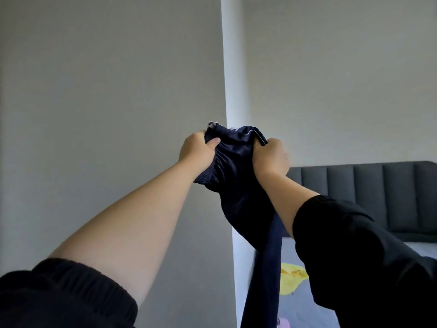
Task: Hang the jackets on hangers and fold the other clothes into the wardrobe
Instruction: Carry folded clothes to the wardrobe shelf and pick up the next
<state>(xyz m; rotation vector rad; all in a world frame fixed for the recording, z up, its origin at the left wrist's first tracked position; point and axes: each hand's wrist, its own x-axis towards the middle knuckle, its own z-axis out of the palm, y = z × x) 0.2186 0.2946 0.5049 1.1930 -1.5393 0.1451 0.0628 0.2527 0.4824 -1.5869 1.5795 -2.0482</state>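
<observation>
Both fists are clenched on bunched fabric: the left hand [197, 150] and right hand [270, 157] grip the elastic waistband of navy trousers [238, 185] (raised high). The trousers hang lengthwise straight down between the forearms, waistband uppermost.

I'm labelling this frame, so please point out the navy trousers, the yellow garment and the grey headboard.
navy trousers [233, 162]: head view, on the bunched fabric just below the waistband.
yellow garment [292, 278]: head view, on its visible middle.
grey headboard [369, 195]: head view, on one padded panel.
</observation>
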